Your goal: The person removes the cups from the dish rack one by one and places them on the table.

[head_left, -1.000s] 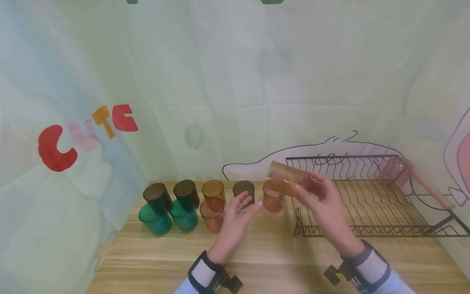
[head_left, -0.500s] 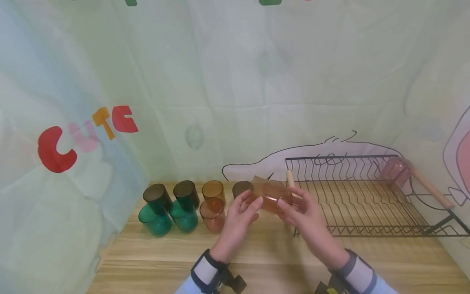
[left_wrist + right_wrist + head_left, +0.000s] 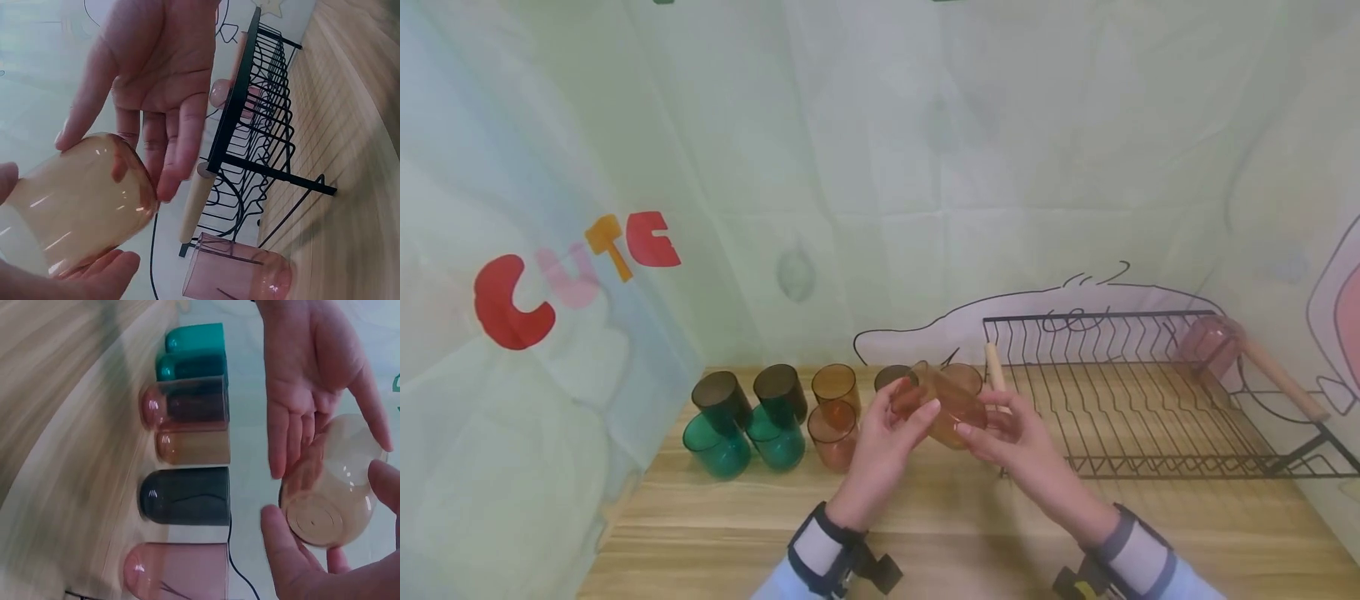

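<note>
Both hands hold an amber drinking glass [image 3: 951,410] tilted on its side above the table. My left hand [image 3: 880,446] has its thumb and fingers around the mouth end. At the base end, my right hand [image 3: 1028,446] grips it between thumb and fingers. The round base of the glass [image 3: 314,519] faces the right hand in the right wrist view. Behind the hands, a dark grey glass [image 3: 893,379] and a pink glass [image 3: 962,377] are partly covered.
Left of the hands stand teal glasses [image 3: 718,448], dark glasses [image 3: 722,400], an amber glass [image 3: 835,390] and a pink glass [image 3: 833,437]. A black wire rack [image 3: 1135,400] stands right, with wooden handles [image 3: 995,367] at its ends. Behind hangs a printed cloth [image 3: 880,167].
The right hand has brought the amber glass left and down from beside the rack to the left hand, which now grips its mouth end. The glass has tilted further since.
</note>
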Motion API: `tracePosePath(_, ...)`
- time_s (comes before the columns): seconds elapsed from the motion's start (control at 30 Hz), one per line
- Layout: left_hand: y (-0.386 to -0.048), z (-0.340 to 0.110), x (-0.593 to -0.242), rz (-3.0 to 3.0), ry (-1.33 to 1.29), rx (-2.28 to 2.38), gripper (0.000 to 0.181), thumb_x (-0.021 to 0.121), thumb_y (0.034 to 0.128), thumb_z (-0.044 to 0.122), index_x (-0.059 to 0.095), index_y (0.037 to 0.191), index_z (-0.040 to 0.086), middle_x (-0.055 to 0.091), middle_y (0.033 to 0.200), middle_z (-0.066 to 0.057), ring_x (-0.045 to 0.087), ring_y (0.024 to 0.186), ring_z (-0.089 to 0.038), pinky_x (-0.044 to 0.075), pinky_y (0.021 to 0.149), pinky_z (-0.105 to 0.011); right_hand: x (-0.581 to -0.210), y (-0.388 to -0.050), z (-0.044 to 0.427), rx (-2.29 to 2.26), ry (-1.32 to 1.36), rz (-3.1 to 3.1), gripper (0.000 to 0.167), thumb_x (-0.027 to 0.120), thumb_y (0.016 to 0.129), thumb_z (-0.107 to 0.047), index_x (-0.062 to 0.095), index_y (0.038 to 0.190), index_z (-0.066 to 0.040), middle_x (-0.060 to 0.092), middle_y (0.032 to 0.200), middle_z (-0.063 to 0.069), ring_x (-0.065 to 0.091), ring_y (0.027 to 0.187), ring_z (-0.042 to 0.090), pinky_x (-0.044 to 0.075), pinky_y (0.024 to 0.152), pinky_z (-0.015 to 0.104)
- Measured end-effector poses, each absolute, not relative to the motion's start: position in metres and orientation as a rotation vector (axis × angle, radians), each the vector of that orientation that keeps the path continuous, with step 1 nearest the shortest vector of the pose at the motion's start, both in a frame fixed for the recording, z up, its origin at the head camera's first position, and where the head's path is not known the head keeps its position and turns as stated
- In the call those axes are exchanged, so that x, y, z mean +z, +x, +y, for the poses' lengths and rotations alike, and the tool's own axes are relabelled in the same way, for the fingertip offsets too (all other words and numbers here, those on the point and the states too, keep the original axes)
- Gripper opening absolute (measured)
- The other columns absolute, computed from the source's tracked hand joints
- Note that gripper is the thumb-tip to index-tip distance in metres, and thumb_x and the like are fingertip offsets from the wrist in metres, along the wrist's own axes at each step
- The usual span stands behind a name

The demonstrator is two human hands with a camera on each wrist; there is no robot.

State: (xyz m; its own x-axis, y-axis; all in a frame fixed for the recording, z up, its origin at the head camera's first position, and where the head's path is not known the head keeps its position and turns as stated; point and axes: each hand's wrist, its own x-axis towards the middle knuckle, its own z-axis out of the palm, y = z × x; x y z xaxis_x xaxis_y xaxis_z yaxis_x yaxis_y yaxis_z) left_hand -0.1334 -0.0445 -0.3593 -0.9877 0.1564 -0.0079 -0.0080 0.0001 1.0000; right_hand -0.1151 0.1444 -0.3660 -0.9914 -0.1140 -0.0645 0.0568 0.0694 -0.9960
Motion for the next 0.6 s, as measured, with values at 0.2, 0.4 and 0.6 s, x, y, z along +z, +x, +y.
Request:
tracePosePath(0.2, -0.135, -0.048, -0.356, 2.159, 0.199, 2.143, 0.076, 0.076, 0.0752, 0.042, 0.036, 0.137, 0.020, 0.054, 0.129, -0.003, 0.057, 0.114, -0.018, 0.051, 0.095, -0.035, -0.366, -0.117, 0.149, -1.893, -0.131, 2.285, 0.059, 0.073, 0.078, -0.038, 0.044, 0.126, -0.019, 0.057, 0.126, 0.012, 0.063, 0.104, 0.025, 0.056, 0.081, 0.038)
tracePosePath(0.4, -0.140, -0.057, -0.362, 2.344, 0.234, 2.150, 0.080, 0.082, 0.0674, 0.042, 0.040, 0.132, 0.018, 0.053, 0.129, 0.001, 0.055, 0.116, -0.017, 0.048, 0.098, -0.038, -0.366, -0.120, 0.162, -1.727, -0.276, 2.433, 0.051, 0.070, 0.081, -0.037, 0.049, 0.126, -0.022, 0.057, 0.127, 0.005, 0.060, 0.109, 0.026, 0.055, 0.083, 0.036)
tracePosePath(0.6, -0.143, -0.067, -0.371, 2.592, 0.219, 2.083, 0.078, 0.083, 0.0652, 0.043, 0.042, 0.128, 0.022, 0.053, 0.126, 0.005, 0.051, 0.121, -0.015, 0.043, 0.104, -0.043, -0.359, -0.126, 0.183, -1.588, -0.324, 2.665, 0.054, 0.068, 0.080, -0.047, 0.052, 0.125, -0.022, 0.059, 0.124, 0.002, 0.060, 0.106, 0.022, 0.054, 0.085, 0.036)
